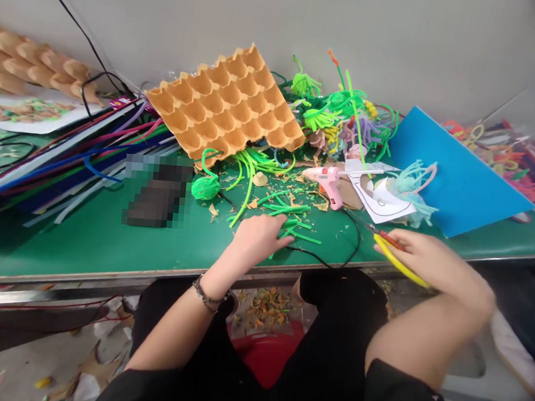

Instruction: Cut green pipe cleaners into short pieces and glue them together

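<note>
My left hand is over the near part of the green table, thumb and fingers apart, touching or just above cut green pipe cleaner pieces. To the right, my right hand is closed around pliers with red and yellow handles; their jaws point left toward the table. A pink glue gun lies between and beyond my hands. Beside it are white paper cutouts with black outlines. Farther left sits a green pipe cleaner ball with a curved stem.
A brown egg tray leans at the back, beside a heap of pipe cleaner shapes. A blue board stands right. Bundled pipe cleaners and a pixelated dark object lie left. A black cord loops near the edge.
</note>
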A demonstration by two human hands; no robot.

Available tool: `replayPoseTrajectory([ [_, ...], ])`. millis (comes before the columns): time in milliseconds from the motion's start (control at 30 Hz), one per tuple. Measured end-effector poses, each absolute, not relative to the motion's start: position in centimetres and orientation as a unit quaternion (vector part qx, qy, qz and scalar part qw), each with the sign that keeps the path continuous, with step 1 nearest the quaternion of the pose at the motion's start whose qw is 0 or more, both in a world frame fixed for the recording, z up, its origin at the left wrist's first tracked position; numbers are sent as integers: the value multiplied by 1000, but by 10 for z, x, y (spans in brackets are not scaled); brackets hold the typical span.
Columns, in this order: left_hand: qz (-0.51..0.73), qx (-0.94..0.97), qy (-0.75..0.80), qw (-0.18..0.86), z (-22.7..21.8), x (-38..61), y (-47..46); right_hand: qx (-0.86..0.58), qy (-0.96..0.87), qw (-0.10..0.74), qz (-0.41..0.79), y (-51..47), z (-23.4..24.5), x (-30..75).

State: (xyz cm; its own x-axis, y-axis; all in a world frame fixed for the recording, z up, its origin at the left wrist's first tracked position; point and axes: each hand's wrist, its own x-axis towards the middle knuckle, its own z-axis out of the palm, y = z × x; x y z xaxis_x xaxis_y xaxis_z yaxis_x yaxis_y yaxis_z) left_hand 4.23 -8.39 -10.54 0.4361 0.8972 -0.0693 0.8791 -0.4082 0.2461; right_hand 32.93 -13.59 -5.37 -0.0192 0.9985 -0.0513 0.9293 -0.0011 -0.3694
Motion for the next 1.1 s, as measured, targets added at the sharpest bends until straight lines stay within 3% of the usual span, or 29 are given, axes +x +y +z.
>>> replayPoseTrajectory([
  [100,-16,829,553,82,-115,49,-79,-752,-653,-18,92,-126,-66,331],
  [167,-29,826,558,75,-118,50,-77,-780,-623,-28,41,-114,-75,328],
  [467,21,787,614,49,-110,55,-60,-786,-599,130,-79,-50,-121,323],
  [633,117,809,569,91,-113,41,-38,-773,-577,227,-131,-60,-110,318],
  [733,110,839,521,110,-111,34,-32,-747,-592,269,-135,-74,-100,302],
  [933,47,828,558,-36,-107,32,-21,-556,-798,232,-3,-78,-111,235],
  [1100,11,827,553,-101,-101,30,-11,-480,-850,215,8,-71,-132,203],
])
